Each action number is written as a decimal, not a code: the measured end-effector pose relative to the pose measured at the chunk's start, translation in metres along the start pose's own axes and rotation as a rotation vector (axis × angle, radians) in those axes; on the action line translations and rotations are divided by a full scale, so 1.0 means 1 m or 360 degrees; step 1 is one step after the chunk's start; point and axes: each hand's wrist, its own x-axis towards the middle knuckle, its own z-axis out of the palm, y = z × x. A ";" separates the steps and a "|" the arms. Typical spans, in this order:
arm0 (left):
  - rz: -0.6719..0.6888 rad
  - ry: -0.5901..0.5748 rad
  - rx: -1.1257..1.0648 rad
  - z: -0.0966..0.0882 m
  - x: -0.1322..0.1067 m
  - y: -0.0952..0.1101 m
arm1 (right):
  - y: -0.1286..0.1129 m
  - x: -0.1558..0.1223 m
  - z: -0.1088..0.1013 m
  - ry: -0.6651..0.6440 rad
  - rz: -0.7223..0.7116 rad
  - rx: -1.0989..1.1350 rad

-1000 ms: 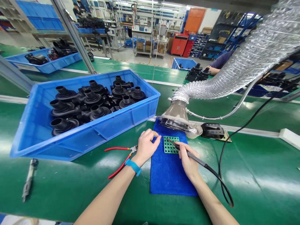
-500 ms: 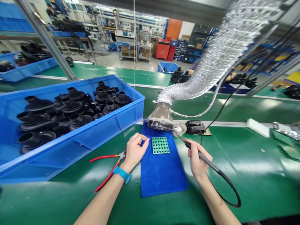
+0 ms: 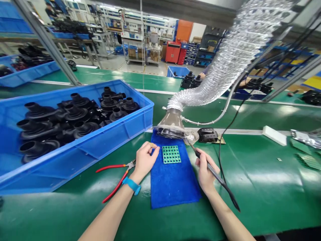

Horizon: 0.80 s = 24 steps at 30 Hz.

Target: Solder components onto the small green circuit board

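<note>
My right hand [image 3: 207, 170] grips a soldering iron [image 3: 214, 172] like a pen. Its tip is at a small cup of shiny, silvery material [image 3: 192, 137] beside the fume hood. Between thumb and forefinger, my left hand [image 3: 145, 160] pinches what looks like a thin solder wire, mostly hidden by the fingers. Just right of those fingertips, a square green circuit board [image 3: 171, 154] with rows of dark round spots lies flat on a blue cloth [image 3: 173, 187]. Red-handled pliers [image 3: 117, 180] rest spread on the bench left of my left wrist, their jaws partly behind my hand.
A large blue bin [image 3: 125, 134] of black plastic parts stands at left. The fume hood [image 3: 172, 118] hangs over the cloth's far end on a silver duct [image 3: 220, 70]. A black curved part [image 3: 208, 135] and a white block [image 3: 274, 135] lie to the right. Across the bench, a co-worker's arm shows.
My right hand has moved slightly left with the soldering iron, whose cable now hangs differently. My left hand and the board stay nearly where they were; the view has shifted a little.
</note>
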 end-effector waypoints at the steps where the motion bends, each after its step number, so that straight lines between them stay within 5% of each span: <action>1: -0.0012 -0.0012 -0.0013 0.001 0.000 0.000 | -0.004 -0.006 -0.002 -0.0059 -0.0007 0.0018; 6: -0.0054 -0.0049 -0.0044 0.003 -0.002 -0.002 | -0.020 -0.012 0.009 -0.0546 0.0007 0.0068; 12: -0.0080 0.0060 -0.0058 0.003 -0.001 -0.002 | -0.022 -0.002 0.031 -0.0601 0.0056 0.0065; 24: -0.0113 0.0074 0.0013 0.004 -0.002 -0.003 | -0.016 -0.005 0.038 -0.0684 0.0096 0.0006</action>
